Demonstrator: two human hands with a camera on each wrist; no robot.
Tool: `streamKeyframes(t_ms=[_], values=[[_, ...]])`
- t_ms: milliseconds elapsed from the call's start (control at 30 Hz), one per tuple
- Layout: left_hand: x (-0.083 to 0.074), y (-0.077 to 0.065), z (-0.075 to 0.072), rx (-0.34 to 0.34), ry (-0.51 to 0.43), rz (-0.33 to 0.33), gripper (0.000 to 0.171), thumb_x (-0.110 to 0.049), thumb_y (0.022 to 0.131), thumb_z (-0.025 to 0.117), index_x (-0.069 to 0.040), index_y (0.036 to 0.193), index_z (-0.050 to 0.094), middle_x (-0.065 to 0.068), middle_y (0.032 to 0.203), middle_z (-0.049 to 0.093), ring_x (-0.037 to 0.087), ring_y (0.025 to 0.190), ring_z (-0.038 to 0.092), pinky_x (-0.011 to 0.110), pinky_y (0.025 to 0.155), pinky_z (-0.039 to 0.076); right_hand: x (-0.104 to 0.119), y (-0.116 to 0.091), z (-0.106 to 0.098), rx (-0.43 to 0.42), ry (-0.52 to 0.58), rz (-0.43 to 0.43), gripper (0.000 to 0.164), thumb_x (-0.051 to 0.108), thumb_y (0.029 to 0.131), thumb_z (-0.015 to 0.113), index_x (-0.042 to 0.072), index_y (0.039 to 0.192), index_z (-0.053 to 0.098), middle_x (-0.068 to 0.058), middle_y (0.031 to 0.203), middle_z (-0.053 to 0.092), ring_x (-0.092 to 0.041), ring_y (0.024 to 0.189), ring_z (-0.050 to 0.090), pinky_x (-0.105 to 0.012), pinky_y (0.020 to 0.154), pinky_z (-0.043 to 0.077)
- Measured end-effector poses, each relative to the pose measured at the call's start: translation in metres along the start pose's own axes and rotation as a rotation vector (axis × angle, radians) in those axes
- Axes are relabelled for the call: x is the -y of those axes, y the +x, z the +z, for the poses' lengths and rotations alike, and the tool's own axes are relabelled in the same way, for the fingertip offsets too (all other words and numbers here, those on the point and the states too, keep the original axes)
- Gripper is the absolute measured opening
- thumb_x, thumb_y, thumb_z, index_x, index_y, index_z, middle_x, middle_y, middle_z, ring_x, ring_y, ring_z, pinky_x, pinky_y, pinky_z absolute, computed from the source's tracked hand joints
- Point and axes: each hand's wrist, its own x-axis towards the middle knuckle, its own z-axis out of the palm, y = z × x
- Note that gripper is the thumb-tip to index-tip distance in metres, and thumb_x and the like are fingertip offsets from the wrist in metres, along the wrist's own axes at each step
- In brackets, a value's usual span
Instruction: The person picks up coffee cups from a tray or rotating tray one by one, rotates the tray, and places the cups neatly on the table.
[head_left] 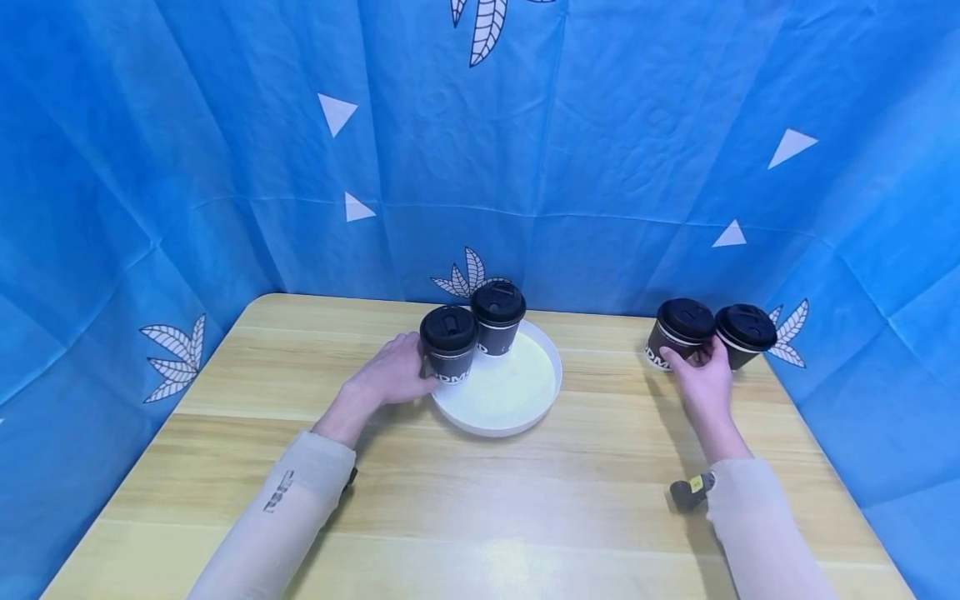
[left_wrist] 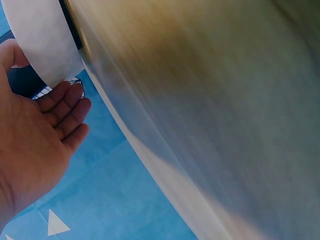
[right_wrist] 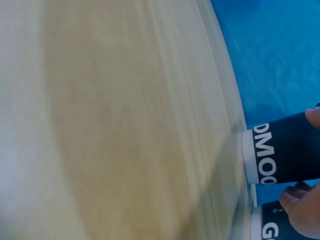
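The left arm (head_left: 264, 521) stretches out behind the left hand (head_left: 393, 372), whose fingers bend a little, thumb apart from them. The right arm (head_left: 767, 525) stretches out behind the right hand (head_left: 706, 385), its thumb and bent fingers pinching.

Head view: bright; pale glare on tabletop (head_left: 600, 467), nearside of tray (head_left: 517, 396); shadow, right of tray. Left-wrist view: dim, tabletop blurred.
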Motion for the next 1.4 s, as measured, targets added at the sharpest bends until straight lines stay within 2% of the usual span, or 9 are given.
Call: streamKeyframes(t_ms=[267,400,533,633,733,833,933,1167,1400], values=[[0.000,0.000,0.000,0.009,-0.008,-0.005,0.091,-0.044,0.087,0.076,-0.002,0.156,0.036,0.023,0.154,0.047,0.041,0.146,0.040,0.058,0.126,0.023,0.001,-0.012,-0.009,0.008,0.054,0.017,0.096,0.026,0.094,0.076,0.006,0.165,0.016,-0.017,0.168,0.028,-0.028,0.154,0.032,-0.038,0.126,0.028],[0.000,0.000,0.000,0.008,-0.008,-0.003,0.092,-0.045,0.087,0.076,-0.001,0.157,0.036,0.024,0.155,0.046,0.042,0.148,0.038,0.058,0.126,0.022,0.004,-0.019,-0.013,-0.011,0.068,0.012,0.094,0.026,0.094,0.076,0.006,0.165,0.017,-0.015,0.168,0.030,-0.029,0.153,0.034,-0.037,0.126,0.030],[0.000,0.001,0.001,0.009,-0.005,-0.008,0.090,-0.045,0.087,0.075,-0.001,0.156,0.037,0.023,0.154,0.047,0.041,0.146,0.040,0.057,0.126,0.024,0.009,-0.023,-0.013,-0.077,0.105,0.009,0.086,0.025,0.093,0.076,0.009,0.162,0.026,-0.012,0.162,0.039,-0.025,0.146,0.041,-0.035,0.121,0.036],[0.000,0.001,0.000,0.017,0.000,-0.016,0.090,-0.045,0.088,0.075,0.000,0.156,0.037,0.023,0.155,0.046,0.041,0.147,0.039,0.057,0.126,0.023,0.013,-0.027,-0.012,-0.158,0.140,-0.013,0.077,0.024,0.092,0.076,0.011,0.156,0.035,-0.008,0.151,0.048,-0.020,0.134,0.047,-0.029,0.111,0.042],[0.000,0.000,-0.001,0.024,0.008,-0.018,0.091,-0.044,0.089,0.074,0.001,0.157,0.035,0.025,0.157,0.044,0.041,0.149,0.036,0.056,0.127,0.021,0.019,-0.032,-0.009,-0.237,0.202,-0.063,0.067,0.019,0.091,0.077,0.011,0.149,0.044,-0.003,0.138,0.055,-0.014,0.120,0.052,-0.021,0.099,0.045],[0.000,-0.001,-0.001,0.023,0.010,-0.011,0.090,-0.042,0.089,0.073,0.002,0.157,0.035,0.026,0.157,0.043,0.042,0.149,0.036,0.057,0.127,0.020,0.027,-0.037,-0.005,-0.282,0.269,-0.131,0.058,0.014,0.091,0.077,0.009,0.142,0.050,-0.001,0.128,0.059,-0.011,0.111,0.056,-0.016,0.090,0.047],[-0.001,-0.001,-0.001,0.017,0.010,-0.010,0.088,-0.042,0.089,0.074,0.003,0.155,0.037,0.025,0.154,0.046,0.042,0.147,0.039,0.057,0.126,0.022,0.036,-0.044,0.000,-0.271,0.289,-0.197,0.051,0.011,0.092,0.075,0.006,0.138,0.053,-0.001,0.123,0.061,-0.010,0.107,0.058,-0.014,0.087,0.048],[-0.001,-0.001,0.000,0.011,0.014,-0.027,0.083,-0.043,0.088,0.075,0.001,0.150,0.043,0.019,0.140,0.055,0.038,0.133,0.049,0.056,0.123,0.031,0.052,-0.057,0.021,-0.154,0.259,-0.287,0.046,0.007,0.096,0.069,-0.001,0.138,0.052,-0.002,0.120,0.062,-0.007,0.105,0.061,-0.013,0.089,0.049],[-0.002,0.000,0.000,0.012,0.001,-0.026,0.089,-0.044,0.087,0.075,0.000,0.155,0.039,0.023,0.152,0.048,0.042,0.146,0.040,0.058,0.126,0.024,0.056,-0.066,0.045,-0.041,0.266,-0.340,0.043,0.000,0.096,0.065,-0.008,0.136,0.052,-0.014,0.123,0.062,-0.003,0.100,0.061,-0.013,0.089,0.051]])
